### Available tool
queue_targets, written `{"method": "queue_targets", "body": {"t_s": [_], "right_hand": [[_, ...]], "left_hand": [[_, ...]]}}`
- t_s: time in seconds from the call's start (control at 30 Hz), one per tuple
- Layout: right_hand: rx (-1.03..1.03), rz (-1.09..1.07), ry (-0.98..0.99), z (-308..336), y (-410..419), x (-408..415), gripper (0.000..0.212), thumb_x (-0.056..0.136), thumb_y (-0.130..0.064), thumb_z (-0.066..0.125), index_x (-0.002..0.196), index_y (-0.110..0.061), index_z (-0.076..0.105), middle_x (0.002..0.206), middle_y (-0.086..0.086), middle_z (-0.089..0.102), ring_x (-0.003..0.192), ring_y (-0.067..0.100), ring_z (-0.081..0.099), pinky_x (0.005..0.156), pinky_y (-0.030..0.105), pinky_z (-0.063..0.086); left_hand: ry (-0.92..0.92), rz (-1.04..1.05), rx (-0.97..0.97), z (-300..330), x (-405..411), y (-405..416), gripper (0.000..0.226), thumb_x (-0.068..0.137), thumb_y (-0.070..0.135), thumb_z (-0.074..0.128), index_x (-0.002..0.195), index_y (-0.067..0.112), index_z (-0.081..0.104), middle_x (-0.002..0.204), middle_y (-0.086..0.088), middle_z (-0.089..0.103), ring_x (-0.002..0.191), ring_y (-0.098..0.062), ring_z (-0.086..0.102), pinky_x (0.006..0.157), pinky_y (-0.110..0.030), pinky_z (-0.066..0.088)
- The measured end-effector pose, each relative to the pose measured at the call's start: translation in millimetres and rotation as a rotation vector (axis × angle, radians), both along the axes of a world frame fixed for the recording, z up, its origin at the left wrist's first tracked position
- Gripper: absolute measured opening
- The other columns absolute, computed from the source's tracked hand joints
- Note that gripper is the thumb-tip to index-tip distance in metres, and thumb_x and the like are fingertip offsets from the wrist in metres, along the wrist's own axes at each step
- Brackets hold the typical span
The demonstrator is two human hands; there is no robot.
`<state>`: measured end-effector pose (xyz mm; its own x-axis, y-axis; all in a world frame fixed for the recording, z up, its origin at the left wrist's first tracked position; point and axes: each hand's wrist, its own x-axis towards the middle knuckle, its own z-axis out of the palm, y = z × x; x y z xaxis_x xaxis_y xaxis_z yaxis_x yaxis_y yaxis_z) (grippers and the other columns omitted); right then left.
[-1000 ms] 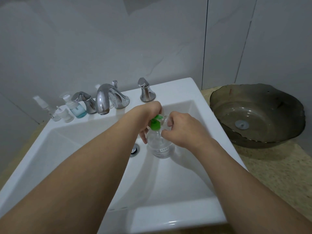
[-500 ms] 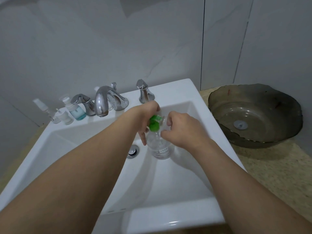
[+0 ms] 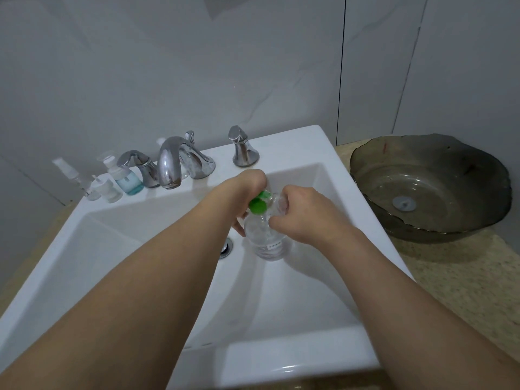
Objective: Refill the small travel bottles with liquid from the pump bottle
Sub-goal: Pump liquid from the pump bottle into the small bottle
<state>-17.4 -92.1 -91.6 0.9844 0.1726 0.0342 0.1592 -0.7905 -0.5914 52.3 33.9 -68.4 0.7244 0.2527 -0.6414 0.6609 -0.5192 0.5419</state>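
Clear pump bottle (image 3: 267,240) with green pump (image 3: 258,204) stood in white sink (image 3: 298,144), small white label illegible, left hand (image 3: 247,192) gripped pump, right hand (image 3: 305,213) clasped bottle neck, travel bottles (image 3: 112,182) lined beside faucet (image 3: 171,161).

Green pump (image 3: 257,205) on clear bottle (image 3: 267,240); white sink (image 3: 295,142).

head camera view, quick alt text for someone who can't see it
Over a white sink, a left hand grips the green pump top of a clear pump bottle while the right hand holds a small clear bottle against it. More small bottles stand beside the faucet.
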Motion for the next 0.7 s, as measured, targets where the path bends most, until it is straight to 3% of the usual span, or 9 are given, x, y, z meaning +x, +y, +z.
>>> {"method": "queue_targets", "body": {"t_s": [0.17,0.4,0.57,0.7], "right_hand": [[-0.003,-0.001,0.029,-2,0,0,0.025,0.075,-0.035,0.065,0.085,-0.018,0.05,0.088,0.0,0.059,0.08,0.024,0.057,0.063,0.03,0.04],[-0.018,-0.003,0.012,0,0,0,0.023,0.075,-0.034,0.064,0.085,-0.019,0.051,0.087,-0.002,0.059,0.078,0.023,0.056,0.062,0.03,0.04],[-0.001,-0.019,-0.056,4,-1,-1,0.025,0.076,-0.034,0.063,0.092,-0.02,0.052,0.088,-0.003,0.06,0.08,0.023,0.058,0.066,0.031,0.044],[0.009,-0.021,-0.05,5,-2,-1,0.026,0.076,-0.034,0.063,0.094,-0.019,0.053,0.089,-0.003,0.061,0.082,0.023,0.058,0.066,0.031,0.043]], "left_hand": [[-0.064,0.052,0.024,-10,2,-4,0.035,0.084,0.016,0.042,0.108,0.006,0.066,0.119,-0.018,0.066,0.107,-0.043,0.062,0.081,-0.072,0.049],[-0.02,0.005,-0.013,-6,1,1,0.034,0.084,0.027,0.046,0.107,0.009,0.065,0.122,-0.014,0.066,0.111,-0.04,0.06,0.083,-0.071,0.05],[0.096,-0.02,-0.115,7,8,4,0.054,0.098,0.04,0.044,0.143,0.009,0.048,0.145,-0.015,0.051,0.138,-0.044,0.041,0.095,-0.083,0.036],[0.128,-0.049,-0.098,8,10,4,0.058,0.097,0.041,0.044,0.145,0.009,0.048,0.146,-0.017,0.051,0.139,-0.046,0.041,0.093,-0.084,0.036]]}}
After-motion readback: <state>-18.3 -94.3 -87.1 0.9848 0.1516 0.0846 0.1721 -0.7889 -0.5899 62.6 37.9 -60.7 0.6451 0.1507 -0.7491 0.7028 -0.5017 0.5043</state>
